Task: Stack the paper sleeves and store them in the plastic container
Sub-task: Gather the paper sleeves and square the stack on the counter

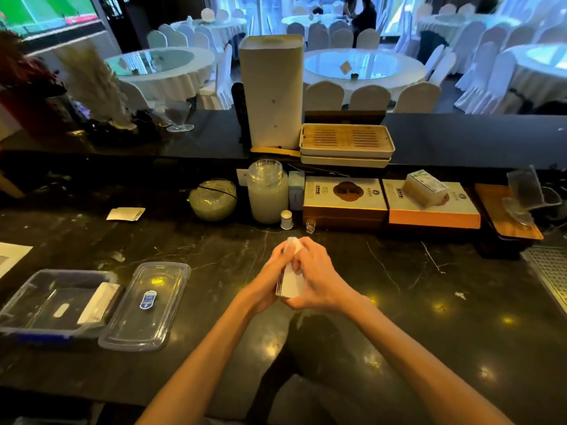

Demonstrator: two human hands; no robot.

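Both hands hold one upright stack of white paper sleeves (291,283) above the middle of the dark marble counter. My left hand (270,277) grips its left side and my right hand (319,277) wraps its right side. The clear plastic container (30,302) stands open at the left, with a stack of white sleeves (98,302) leaning along its right wall. Its clear lid (144,308) lies flat beside it on the right. A small loose pile of sleeves (125,214) rests farther back on the left.
Along the back of the counter (429,286) stand a round glass bowl (213,199), a glass jar (267,191), a small white bottle (286,219), a shot glass (310,226) and two flat gift boxes (389,204). A metal drain grate (549,271) lies at the right edge.
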